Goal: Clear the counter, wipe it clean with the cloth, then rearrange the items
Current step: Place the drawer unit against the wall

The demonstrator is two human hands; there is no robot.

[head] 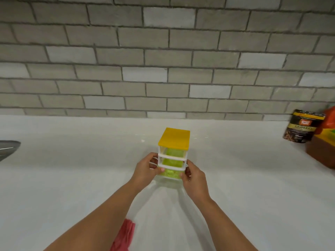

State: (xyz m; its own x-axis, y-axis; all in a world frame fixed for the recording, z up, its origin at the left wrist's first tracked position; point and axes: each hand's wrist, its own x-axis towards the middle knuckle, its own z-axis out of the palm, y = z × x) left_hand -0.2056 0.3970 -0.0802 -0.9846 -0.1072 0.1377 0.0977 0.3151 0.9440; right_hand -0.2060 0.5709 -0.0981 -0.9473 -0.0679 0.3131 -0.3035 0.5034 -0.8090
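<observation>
A small drawer unit (172, 151) with a yellow top, white frame and green see-through drawers is in the middle of the white counter (72, 178). My left hand (146, 172) grips its lower left side and my right hand (193, 176) grips its lower right side, fingers curled round the frame. I cannot tell whether its base touches the counter. A pink cloth (124, 236) lies on the counter near the front edge, partly hidden by my left forearm.
A dark pouch labelled granules (301, 126) leans against the grey brick wall (163, 60) at the far right. Beside it are a brown box (320, 153) and an orange object (329, 116). A grey metal object (7, 148) shows at the left edge.
</observation>
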